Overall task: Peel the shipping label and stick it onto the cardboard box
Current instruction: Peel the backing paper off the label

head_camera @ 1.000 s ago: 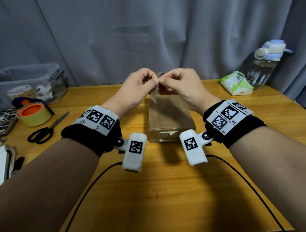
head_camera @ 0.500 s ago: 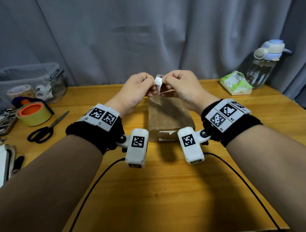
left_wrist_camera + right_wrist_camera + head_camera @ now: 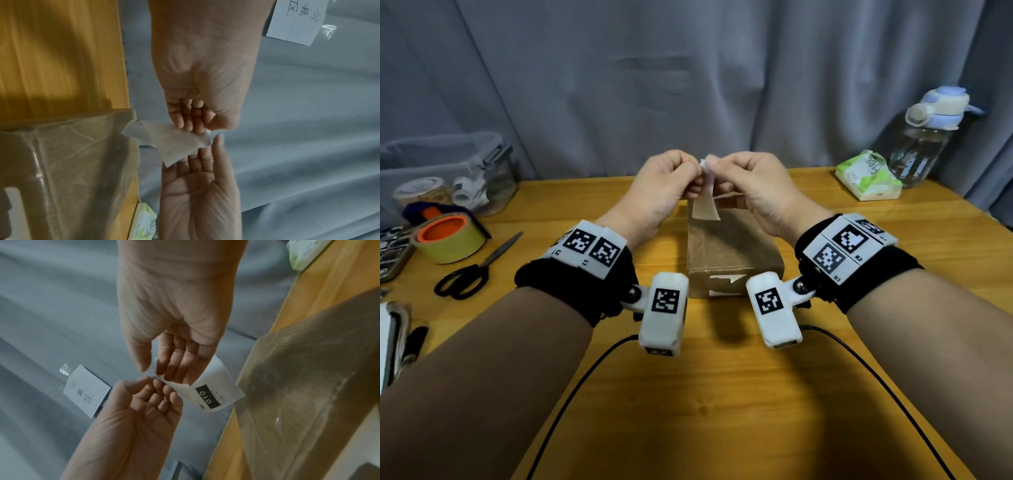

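Note:
A brown cardboard box (image 3: 729, 250) wrapped in clear film stands mid-table; it also shows in both wrist views (image 3: 72, 162) (image 3: 308, 394). Above its far end I hold up the white shipping label (image 3: 703, 205), printed with a black "010" block (image 3: 216, 392). My left hand (image 3: 697, 178) pinches its top edge from the left and my right hand (image 3: 714, 171) pinches it from the right, fingertips almost touching. Below the pinch two layers spread apart, one hanging down and one angling right. Its plain back (image 3: 174, 142) faces the left wrist camera.
On the left of the wooden table (image 3: 722, 411) lie a yellow tape roll (image 3: 450, 236), black scissors (image 3: 472, 270) and a clear storage bin (image 3: 448, 171). A green tissue pack (image 3: 868, 176) and a water bottle (image 3: 928, 137) stand at the back right. Two cables trail towards me.
Both hands stay together above the box. More of the label hangs below the fingers, and its layers have begun to part.

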Tool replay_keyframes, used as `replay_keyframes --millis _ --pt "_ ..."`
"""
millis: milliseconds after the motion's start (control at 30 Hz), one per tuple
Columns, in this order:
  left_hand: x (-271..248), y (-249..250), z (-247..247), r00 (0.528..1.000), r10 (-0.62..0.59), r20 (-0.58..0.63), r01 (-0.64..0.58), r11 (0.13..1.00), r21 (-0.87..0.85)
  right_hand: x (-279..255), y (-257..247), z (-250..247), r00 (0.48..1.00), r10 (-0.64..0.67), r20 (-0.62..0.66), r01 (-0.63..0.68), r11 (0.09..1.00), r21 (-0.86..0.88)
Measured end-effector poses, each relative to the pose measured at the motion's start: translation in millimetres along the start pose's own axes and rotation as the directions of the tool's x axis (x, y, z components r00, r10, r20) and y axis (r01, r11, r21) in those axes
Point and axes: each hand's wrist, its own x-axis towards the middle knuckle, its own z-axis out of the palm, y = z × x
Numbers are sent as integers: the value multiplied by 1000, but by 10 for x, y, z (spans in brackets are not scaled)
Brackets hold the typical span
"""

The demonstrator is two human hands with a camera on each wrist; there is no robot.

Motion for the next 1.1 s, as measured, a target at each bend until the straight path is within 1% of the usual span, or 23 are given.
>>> replay_keyframes --millis 100,167,267,367,467,533,600,633,700,767,900,1000,1100 --pt "15 -5 -5 1000 -24 4 24 999 -29 18 30 -23 998 25 -60 -22 999 49" --pt "25 -8 0 998 -55 4 56 996 -72 32 35 -39 997 52 -54 -46 993 107" --pt "27 -12 0 995 -102 2 100 981 -166 48 36 -47 997 68 -34 -63 989 131" --pt "12 -22 -6 993 -120 -5 114 954 -278 51 48 -31 997 75 -21 -71 986 151" --pt "12 -60 0 990 -131 -46 109 938 -329 57 70 -7 997 61 -45 -52 984 168" --pt "12 -86 12 994 -110 -4 104 944 -312 57 80 16 997 23 -67 -14 992 124" --pt "6 -107 29 993 -95 64 107 969 -225 54 86 46 995 -24 -96 31 997 66" --pt "1 -113 41 993 -88 76 100 979 -178 52 88 62 993 -43 -109 49 998 46" --pt "4 -125 46 997 -67 47 73 988 -135 51 90 83 990 -75 -120 79 996 32" --pt "16 -135 26 998 -66 16 68 987 -146 51 88 81 989 -91 -119 96 995 33" --pt "20 -119 -15 995 -93 41 97 988 -116 48 96 34 995 -45 -86 48 998 34" --pt "14 -105 -15 994 -93 65 98 992 -76 64 108 17 997 19 -77 -11 995 100" --pt "17 -121 -10 993 -100 57 105 990 -97 80 124 24 995 58 -80 -46 988 144"
